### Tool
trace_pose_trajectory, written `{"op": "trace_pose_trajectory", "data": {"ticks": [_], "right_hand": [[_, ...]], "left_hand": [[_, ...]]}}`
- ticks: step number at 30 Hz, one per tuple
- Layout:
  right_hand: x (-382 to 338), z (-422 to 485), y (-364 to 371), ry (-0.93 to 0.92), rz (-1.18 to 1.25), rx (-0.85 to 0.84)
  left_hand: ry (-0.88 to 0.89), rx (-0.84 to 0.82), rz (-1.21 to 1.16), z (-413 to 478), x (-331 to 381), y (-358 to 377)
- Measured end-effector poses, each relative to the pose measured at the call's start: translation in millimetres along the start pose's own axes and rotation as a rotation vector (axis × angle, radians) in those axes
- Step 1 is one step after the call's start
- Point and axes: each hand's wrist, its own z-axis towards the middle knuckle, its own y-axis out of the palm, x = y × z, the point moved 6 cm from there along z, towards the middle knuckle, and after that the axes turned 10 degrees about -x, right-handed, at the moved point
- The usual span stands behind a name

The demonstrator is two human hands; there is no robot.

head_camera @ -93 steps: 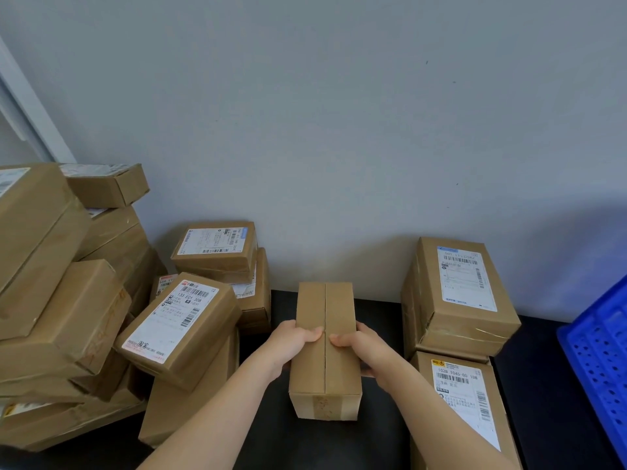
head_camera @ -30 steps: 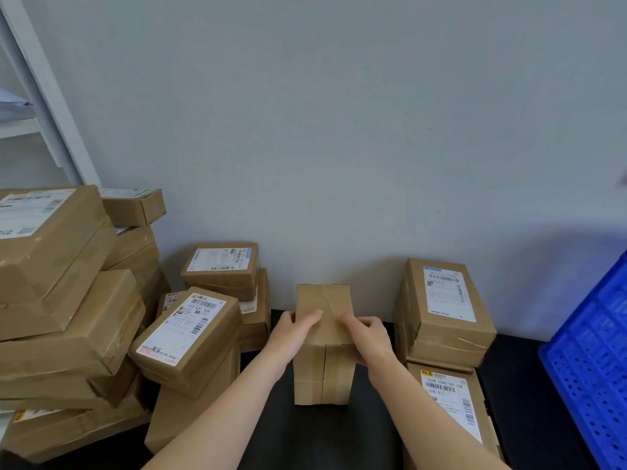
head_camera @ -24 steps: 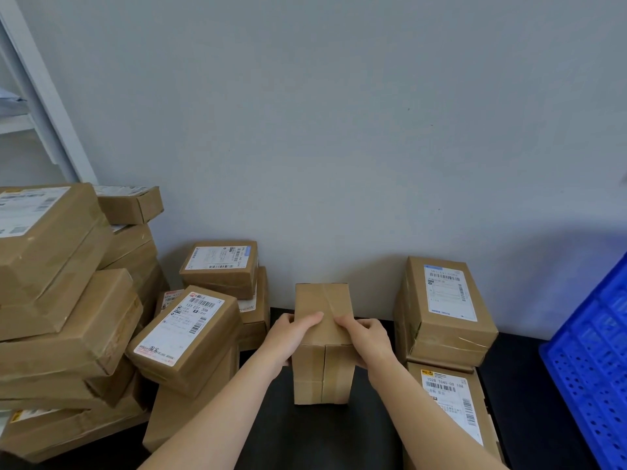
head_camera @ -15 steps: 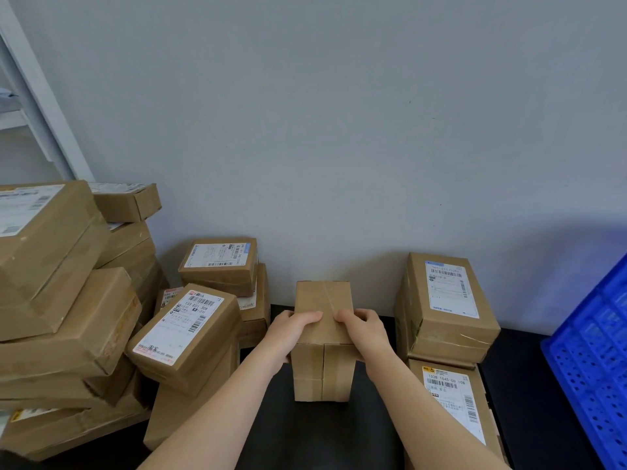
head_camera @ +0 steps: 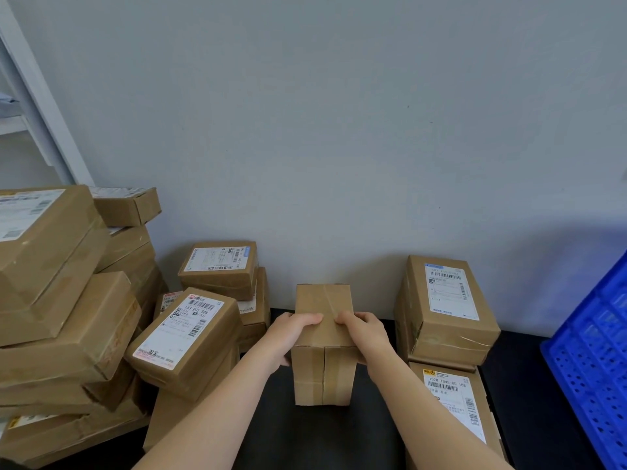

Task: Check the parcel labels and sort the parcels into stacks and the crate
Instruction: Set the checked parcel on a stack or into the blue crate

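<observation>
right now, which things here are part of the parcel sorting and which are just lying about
Part of the job:
- held parcel, gripped by the left hand and right hand
- stacked labelled parcels on the right
- parcel pile on the left
- blue crate

Just there:
- white shelf frame
- grey wall
- black surface

Soft, even, rather dim light; a faint bluish shadow tints the wall (head_camera: pixel 339 130) toward four o'clock. Wide-angle bending at nine o'clock.
</observation>
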Motion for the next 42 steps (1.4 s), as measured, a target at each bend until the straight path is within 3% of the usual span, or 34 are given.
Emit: {"op": "trace_pose_trajectory", "data": {"ticks": [18,24,27,32,37,42], "right_hand": [[9.2,-3.8,1.1,-0.036,0.072,-0.032],[48.7,-4.6,-11.1,0.019,0.292,0.111],[64.8,-3.4,-17.6,0.049,0.169,0.157],[85.7,-3.9,-14.1,0.111,-0.092,0.06],[89.7,-4.9,0.3,0.134,-0.254,-0.081],[95.0,-3.5,10.6,0.145,-0.264,-0.154]], "left_hand": [[0.046,0.001,-0.057,-4.9,-15.4,-5.7],[0.082,0.095,-0.171,-7.1,-37.9,-18.1],[0.068,0.111,-0.054,-3.3,-48.6,-17.4],[0.039,0.023,0.349,7.6,-79.3,-12.4],[0.013,-0.057,0.399,13.6,-88.6,-7.1],[0.023,-0.089,0.386,14.7,-91.1,0.7]]}}
